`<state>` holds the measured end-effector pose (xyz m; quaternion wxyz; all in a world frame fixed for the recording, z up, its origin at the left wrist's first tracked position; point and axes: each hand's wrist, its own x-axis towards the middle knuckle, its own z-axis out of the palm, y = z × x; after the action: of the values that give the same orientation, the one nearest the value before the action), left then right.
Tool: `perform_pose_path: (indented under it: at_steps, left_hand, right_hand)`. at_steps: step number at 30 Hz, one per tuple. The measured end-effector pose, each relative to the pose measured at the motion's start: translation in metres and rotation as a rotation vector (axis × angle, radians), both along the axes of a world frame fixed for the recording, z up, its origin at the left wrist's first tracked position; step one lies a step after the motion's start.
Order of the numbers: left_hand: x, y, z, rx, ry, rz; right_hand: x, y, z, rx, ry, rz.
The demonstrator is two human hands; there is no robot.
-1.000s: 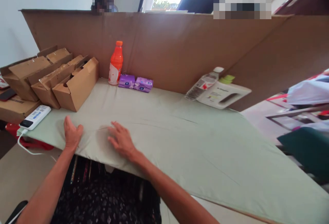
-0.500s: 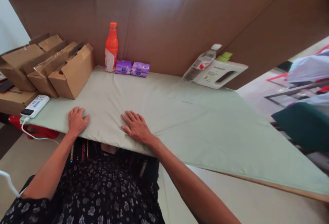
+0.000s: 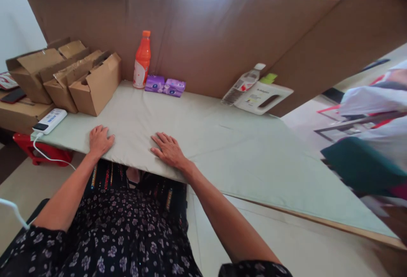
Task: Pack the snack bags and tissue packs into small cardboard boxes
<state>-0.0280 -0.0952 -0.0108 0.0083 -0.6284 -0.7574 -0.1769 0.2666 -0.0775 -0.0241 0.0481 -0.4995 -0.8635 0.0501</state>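
My left hand (image 3: 100, 140) lies palm down at the near edge of the cloth-covered table (image 3: 219, 158), fingers forward and thumb apart. To its right, my right hand (image 3: 169, 149) rests flat on the same cloth with its fingers stretched out. Neither hand holds anything. Nearest to my left hand are a cardboard box (image 3: 95, 87) and a white power bank (image 3: 50, 121) with a cable plugged in. Beyond my right hand, two purple tissue packs (image 3: 164, 85) lie beside an upright orange bottle (image 3: 142, 62).
A cardboard panel (image 3: 203, 40) walls the table's far side. Against it lean a clear bottle (image 3: 244, 85) and a white jug (image 3: 260, 99) with a handle. More cardboard boxes (image 3: 34, 71) stand at the left, near a phone (image 3: 13, 95). A red stool (image 3: 47, 154) is below.
The view has shifted slightly, showing more above the panel. Both hands stay flat on the table, and the objects keep their places.
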Motion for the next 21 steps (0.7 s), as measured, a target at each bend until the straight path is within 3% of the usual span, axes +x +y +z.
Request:
perform_pose_path:
  at_steps: [9,13,16,21]
  left_hand:
    - [-0.002,-0.009,-0.008,0.059,-0.024,-0.018]
    - [-0.008,-0.011,-0.013,0.132,-0.103,-0.047]
    - [-0.018,-0.005,0.0,0.269,-0.175,-0.035]
    - [-0.038,0.018,0.045,0.577,-0.264,0.04]
  right_hand:
    - [-0.003,-0.006,-0.004,0.047,-0.031,0.015]
    - [-0.001,-0.017,-0.011,0.063,-0.019,0.095]
    - [0.0,-0.031,-0.017,0.075,0.027,0.205]
    - [-0.008,-0.054,-0.027,0.051,0.144,0.355]
